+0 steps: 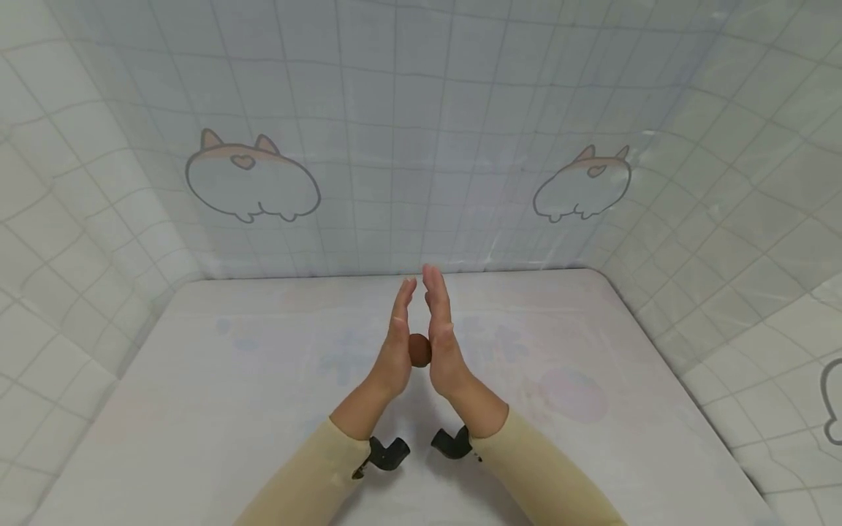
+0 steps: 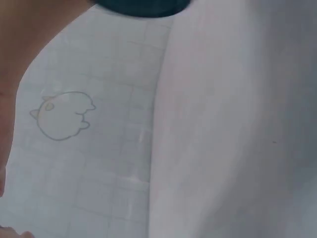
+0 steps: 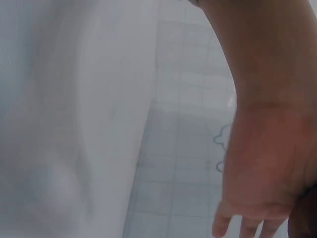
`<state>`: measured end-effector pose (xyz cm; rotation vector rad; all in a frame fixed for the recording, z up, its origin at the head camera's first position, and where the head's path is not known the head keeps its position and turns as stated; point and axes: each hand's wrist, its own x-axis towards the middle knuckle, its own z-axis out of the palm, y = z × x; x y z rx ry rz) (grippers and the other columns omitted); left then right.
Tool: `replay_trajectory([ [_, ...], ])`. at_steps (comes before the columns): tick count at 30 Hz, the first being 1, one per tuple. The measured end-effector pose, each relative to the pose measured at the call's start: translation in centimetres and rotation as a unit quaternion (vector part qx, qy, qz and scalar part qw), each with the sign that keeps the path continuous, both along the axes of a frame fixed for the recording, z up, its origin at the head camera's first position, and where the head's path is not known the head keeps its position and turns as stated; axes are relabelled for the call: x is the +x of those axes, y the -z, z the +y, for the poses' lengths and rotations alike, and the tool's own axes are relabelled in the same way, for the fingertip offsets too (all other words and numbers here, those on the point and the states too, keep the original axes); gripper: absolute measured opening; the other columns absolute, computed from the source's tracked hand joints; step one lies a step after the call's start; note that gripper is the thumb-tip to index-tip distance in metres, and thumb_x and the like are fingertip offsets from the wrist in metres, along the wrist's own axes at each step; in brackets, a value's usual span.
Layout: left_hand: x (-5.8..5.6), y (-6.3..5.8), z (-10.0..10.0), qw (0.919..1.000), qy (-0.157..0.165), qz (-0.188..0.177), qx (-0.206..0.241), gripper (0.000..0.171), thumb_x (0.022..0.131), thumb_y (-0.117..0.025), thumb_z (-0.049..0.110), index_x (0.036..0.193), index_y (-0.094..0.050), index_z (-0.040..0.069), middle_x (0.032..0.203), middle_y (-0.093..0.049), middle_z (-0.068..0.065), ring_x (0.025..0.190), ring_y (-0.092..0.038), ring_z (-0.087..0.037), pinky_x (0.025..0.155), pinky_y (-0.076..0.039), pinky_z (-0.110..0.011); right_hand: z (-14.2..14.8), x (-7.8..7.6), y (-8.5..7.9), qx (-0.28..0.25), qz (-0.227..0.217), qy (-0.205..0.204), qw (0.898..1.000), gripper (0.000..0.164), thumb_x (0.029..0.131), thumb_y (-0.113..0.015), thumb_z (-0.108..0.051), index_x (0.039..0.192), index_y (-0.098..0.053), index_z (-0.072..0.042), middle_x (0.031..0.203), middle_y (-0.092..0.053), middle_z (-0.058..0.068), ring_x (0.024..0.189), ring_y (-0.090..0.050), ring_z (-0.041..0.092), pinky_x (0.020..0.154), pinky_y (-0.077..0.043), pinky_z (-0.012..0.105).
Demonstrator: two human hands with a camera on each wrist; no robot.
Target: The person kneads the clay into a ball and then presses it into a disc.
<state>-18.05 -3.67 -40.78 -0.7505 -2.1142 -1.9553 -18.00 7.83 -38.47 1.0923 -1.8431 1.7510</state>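
Observation:
Between the two palms a small round brown ball [image 1: 419,351] is pressed, above the pale tabletop. My left hand [image 1: 395,347] flanks it on the left, fingers straight and pointing away toward the back wall. Facing it, my right hand [image 1: 445,351] has its palm against the other side, its fingers straight too. The fingertips of the two hands stand slightly apart. In the right wrist view, part of the brown ball [image 3: 304,215] shows at the lower right edge, beside the palm. The left wrist view shows only the edge of a hand and wrist.
A pale table [image 1: 217,409] with faint coloured patches lies below the hands. Grid-patterned sheeting [image 1: 421,146] with cartoon animal drawings surrounds it at the back and sides. Dark wrist-worn devices [image 1: 389,454] stick out from under both light yellow sleeves [image 1: 542,467].

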Motion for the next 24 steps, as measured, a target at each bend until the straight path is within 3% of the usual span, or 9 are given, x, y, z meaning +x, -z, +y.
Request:
replay_trajectory([
  [6, 0.8, 0.8, -0.1, 0.9990, 0.032, 0.002, -0.033, 0.081, 0.099, -0.002, 0.069, 0.162, -0.008, 0.019, 0.168, -0.002, -0.005, 0.152, -0.010, -0.029, 0.112, -0.007, -0.070, 0.5, -1.0, 0.2, -0.005, -0.046, 0.032, 0.998, 0.089, 0.099, -0.008, -0.072, 0.161, 0.003, -0.009, 0.167, -0.004, 0.009, 0.153, -0.005, 0.026, 0.120, -0.006, 0.051],
  [12, 1.5, 0.8, 0.1, 0.9958, 0.089, 0.020, 0.000, 0.084, 0.099, -0.004, 0.071, 0.162, -0.005, 0.016, 0.168, -0.002, -0.007, 0.151, -0.010, -0.031, 0.115, -0.006, -0.065, 1.0, -2.3, 0.9, 0.007, -0.086, 0.060, 0.994, 0.090, 0.096, -0.010, -0.077, 0.162, 0.000, -0.016, 0.167, -0.005, 0.003, 0.153, -0.006, 0.021, 0.120, -0.007, 0.050],
  [19, 2.1, -0.1, 0.3, 0.9902, 0.113, 0.073, 0.037, 0.089, 0.098, -0.006, 0.073, 0.162, -0.001, 0.011, 0.167, 0.002, -0.006, 0.153, -0.001, -0.029, 0.114, 0.001, -0.066, 1.2, -3.0, 2.2, 0.031, -0.140, 0.040, 0.989, 0.096, 0.091, -0.012, -0.083, 0.162, 0.000, -0.021, 0.168, 0.000, 0.000, 0.153, -0.004, 0.021, 0.119, -0.006, 0.055],
  [24, 2.2, -0.6, 0.3, 0.9888, 0.104, 0.089, 0.059, 0.090, 0.099, -0.007, 0.072, 0.161, 0.001, 0.007, 0.167, 0.004, -0.009, 0.153, 0.002, -0.027, 0.112, 0.003, -0.066, 0.9, -2.6, 2.5, 0.056, -0.157, 0.016, 0.986, 0.093, 0.089, -0.011, -0.085, 0.162, 0.003, -0.028, 0.168, 0.003, -0.004, 0.153, -0.003, 0.022, 0.117, -0.005, 0.062],
])
